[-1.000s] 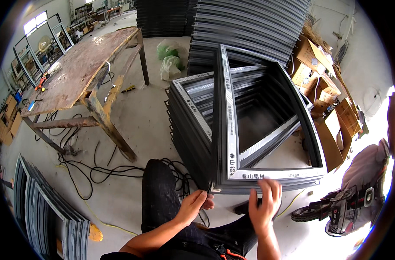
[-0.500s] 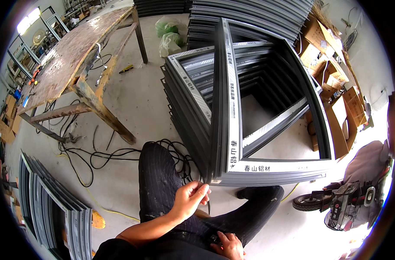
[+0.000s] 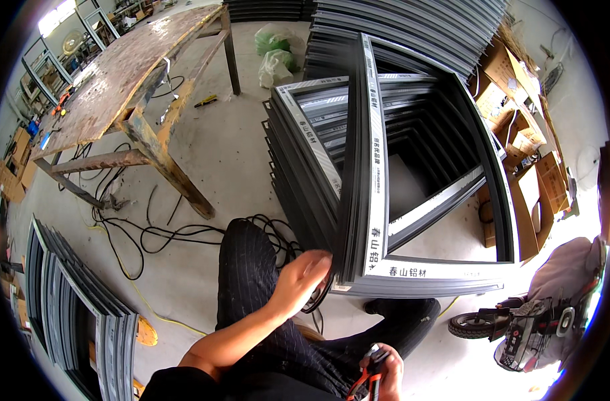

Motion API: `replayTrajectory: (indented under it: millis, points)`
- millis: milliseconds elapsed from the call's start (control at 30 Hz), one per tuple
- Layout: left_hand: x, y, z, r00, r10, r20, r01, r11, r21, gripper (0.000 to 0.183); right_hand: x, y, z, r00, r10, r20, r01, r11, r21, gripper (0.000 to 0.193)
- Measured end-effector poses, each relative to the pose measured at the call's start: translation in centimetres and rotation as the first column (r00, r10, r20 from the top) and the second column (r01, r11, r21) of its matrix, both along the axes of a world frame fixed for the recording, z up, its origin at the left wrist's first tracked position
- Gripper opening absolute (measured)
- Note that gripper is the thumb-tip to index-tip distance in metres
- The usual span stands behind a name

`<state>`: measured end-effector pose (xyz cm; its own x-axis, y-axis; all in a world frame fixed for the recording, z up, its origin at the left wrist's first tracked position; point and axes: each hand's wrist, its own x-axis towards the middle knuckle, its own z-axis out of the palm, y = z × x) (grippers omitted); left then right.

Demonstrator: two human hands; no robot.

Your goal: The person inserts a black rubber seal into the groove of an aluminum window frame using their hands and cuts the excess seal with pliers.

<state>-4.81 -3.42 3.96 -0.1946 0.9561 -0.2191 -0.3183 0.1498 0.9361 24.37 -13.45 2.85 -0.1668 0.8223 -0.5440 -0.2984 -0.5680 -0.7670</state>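
A grey metal window frame [image 3: 375,154] with white printed protective film lies slantwise on top of a stack of similar frames [image 3: 301,177]. At its near left corner, the fingers of my left hand [image 3: 301,284] are curled and closed. A thin dark strip or loop shows beside those fingertips, but what they pinch is partly hidden. Low in the view, by my right thigh, my right hand [image 3: 390,374] is closed around pliers [image 3: 373,367] with red and black handles. The jaws point up and away from me.
A worn workbench [image 3: 124,73] stands at the far left. Black cables [image 3: 178,234] tangle across the floor. More frames [image 3: 77,294] stand at the near left. Cardboard boxes [image 3: 532,194] and a covered two-wheeler [image 3: 546,314] line the right side. Behind rises another frame stack [image 3: 405,33].
My right hand has lifted from my lap, bringing the pliers into plain view. My left hand has moved slightly up along the frame corner. The whole view has shifted a little.
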Motion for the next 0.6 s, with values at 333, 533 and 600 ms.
replayTrajectory:
  millis: [333,533,600]
  points:
    - [-0.1,5.3,-2.6,0.947,0.009,-0.322,-0.024,0.999,-0.042,0.03,-3.2,-2.3,-2.6,0.894,0.009,-0.449,-0.153,0.946,-0.286,0.03]
    - [0.0,5.5,-0.9,0.938,0.001,-0.346,-0.047,0.991,-0.124,0.03,-1.9,-2.8,-4.5,0.894,0.049,-0.446,-0.213,0.922,-0.324,0.027]
    - [-0.3,5.7,-1.4,0.955,-0.035,-0.296,0.007,0.995,-0.095,0.032,-1.3,-2.9,-3.9,0.882,0.015,-0.471,-0.214,0.903,-0.371,0.026]
